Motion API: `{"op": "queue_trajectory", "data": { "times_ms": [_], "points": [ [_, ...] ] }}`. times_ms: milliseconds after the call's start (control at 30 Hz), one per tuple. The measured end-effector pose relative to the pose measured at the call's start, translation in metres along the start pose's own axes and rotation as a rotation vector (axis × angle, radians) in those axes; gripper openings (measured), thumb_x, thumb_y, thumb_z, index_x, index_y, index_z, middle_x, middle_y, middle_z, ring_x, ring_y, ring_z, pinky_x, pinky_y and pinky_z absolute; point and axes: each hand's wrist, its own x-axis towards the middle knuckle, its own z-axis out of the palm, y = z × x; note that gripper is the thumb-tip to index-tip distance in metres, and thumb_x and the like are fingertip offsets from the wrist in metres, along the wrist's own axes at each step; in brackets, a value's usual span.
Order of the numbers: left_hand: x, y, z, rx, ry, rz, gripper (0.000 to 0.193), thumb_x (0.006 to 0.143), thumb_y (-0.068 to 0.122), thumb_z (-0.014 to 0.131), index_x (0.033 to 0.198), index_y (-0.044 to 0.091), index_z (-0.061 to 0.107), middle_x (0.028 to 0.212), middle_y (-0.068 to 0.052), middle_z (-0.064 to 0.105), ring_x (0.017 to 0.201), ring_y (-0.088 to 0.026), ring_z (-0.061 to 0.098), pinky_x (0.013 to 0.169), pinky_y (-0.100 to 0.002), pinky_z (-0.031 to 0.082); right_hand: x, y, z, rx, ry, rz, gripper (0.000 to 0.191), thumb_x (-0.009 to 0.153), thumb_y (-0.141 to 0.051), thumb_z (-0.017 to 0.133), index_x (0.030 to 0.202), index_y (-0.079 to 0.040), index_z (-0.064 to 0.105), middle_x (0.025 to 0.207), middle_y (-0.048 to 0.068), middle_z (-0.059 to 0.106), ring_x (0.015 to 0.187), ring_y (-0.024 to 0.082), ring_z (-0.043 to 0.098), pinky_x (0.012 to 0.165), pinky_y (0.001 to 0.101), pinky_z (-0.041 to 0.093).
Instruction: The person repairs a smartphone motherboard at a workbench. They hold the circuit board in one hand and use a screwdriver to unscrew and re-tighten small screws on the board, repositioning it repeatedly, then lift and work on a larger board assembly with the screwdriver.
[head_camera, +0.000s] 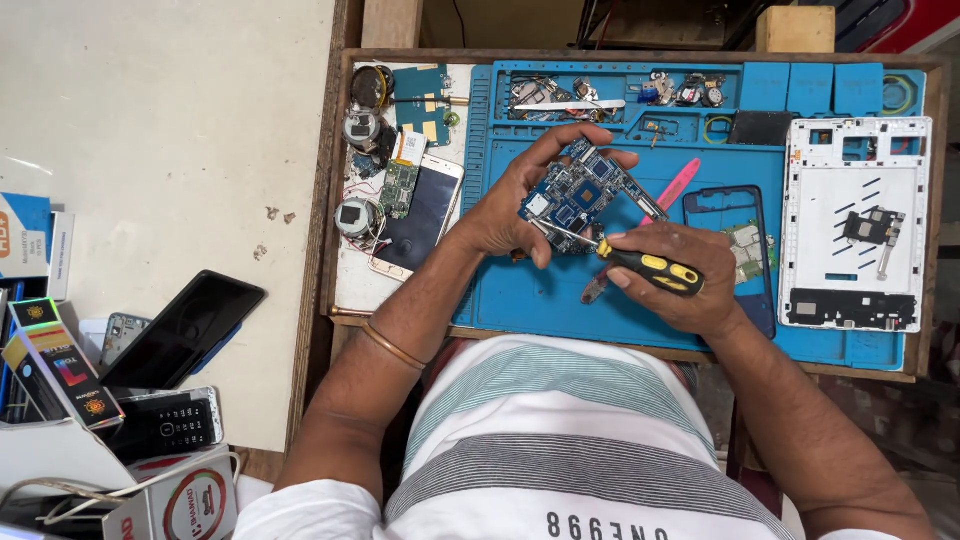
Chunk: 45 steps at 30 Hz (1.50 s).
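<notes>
Above the blue mat (560, 300), the left hand (510, 215) grips a blue circuit board (585, 195). The right hand (675, 280) clasps a screwdriver (640, 262); its tip could slip and scratch the board.

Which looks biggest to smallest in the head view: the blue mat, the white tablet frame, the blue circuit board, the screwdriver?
1. Blue mat
2. White tablet frame
3. Blue circuit board, held in the left hand
4. Screwdriver, in the right hand, which partly hides it.

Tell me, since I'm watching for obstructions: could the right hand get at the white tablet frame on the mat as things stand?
Probably yes: the white tablet frame lies uncovered beside the right hand, though that hand holds a screwdriver.
</notes>
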Motion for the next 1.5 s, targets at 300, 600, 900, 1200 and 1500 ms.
{"op": "queue_trajectory", "data": {
  "times_ms": [300, 600, 900, 1200, 1500],
  "points": [
    [0.004, 0.003, 0.001, -0.058, 0.069, -0.045, 0.125, 0.051, 0.044, 0.103, 0.154, 0.01, 0.04, 0.149, -0.02, 0.059, 0.132, -0.029, 0.065, 0.101, -0.045, 0.066, -0.001, -0.001, -0.009, -0.087, 0.033, -0.009, 0.026, 0.09, -0.011, 0.077, 0.114, -0.002, 0.073, 0.098, 0.013, 0.077, 0.084, 0.016, 0.077, 0.079, 0.0265, 0.061],
    [-0.002, 0.008, 0.004, -0.066, 0.058, -0.099, 0.148, 0.051, 0.098, 0.063, 0.157, -0.003, 0.038, 0.127, -0.025, 0.069, 0.089, -0.023, 0.076, 0.076, -0.032, 0.066, -0.007, 0.005, -0.008, -0.091, 0.271, 0.105, 0.025, 0.099, -0.015, 0.076, 0.119, -0.001, 0.073, 0.101, 0.011, 0.076, 0.081, 0.013, 0.074, 0.073, 0.0215, 0.058],
    [-0.003, 0.006, 0.001, -0.092, 0.088, -0.11, 0.148, 0.055, 0.102, 0.055, 0.156, -0.005, 0.04, 0.121, -0.025, 0.071, 0.089, -0.025, 0.076, 0.075, -0.032, 0.066, -0.007, 0.004, -0.005, 0.003, 0.329, 0.166, 0.023, 0.104, -0.012, 0.074, 0.121, 0.002, 0.071, 0.101, 0.014, 0.074, 0.086, 0.015, 0.074, 0.077, 0.0224, 0.059],
    [-0.003, 0.004, 0.0, -0.123, 0.075, -0.084, 0.147, 0.059, 0.103, 0.045, 0.16, -0.003, 0.036, 0.115, -0.023, 0.071, 0.084, -0.021, 0.074, 0.066, -0.028, 0.062, -0.005, 0.001, -0.006, -0.159, 0.277, -0.013, 0.03, 0.097, -0.016, 0.076, 0.121, 0.0, 0.067, 0.111, 0.015, 0.073, 0.094, 0.02, 0.074, 0.084, 0.0318, 0.06],
    [0.002, -0.002, -0.001, -0.143, 0.112, -0.086, 0.141, 0.068, 0.104, 0.025, 0.163, -0.001, 0.035, 0.115, -0.022, 0.071, 0.073, -0.019, 0.071, 0.057, -0.026, 0.06, -0.002, 0.003, 0.0, -0.256, 0.174, -0.142, 0.027, 0.093, -0.01, 0.08, 0.116, -0.003, 0.068, 0.102, 0.01, 0.075, 0.097, 0.021, 0.074, 0.102, 0.0423, 0.058]
  ]
}}
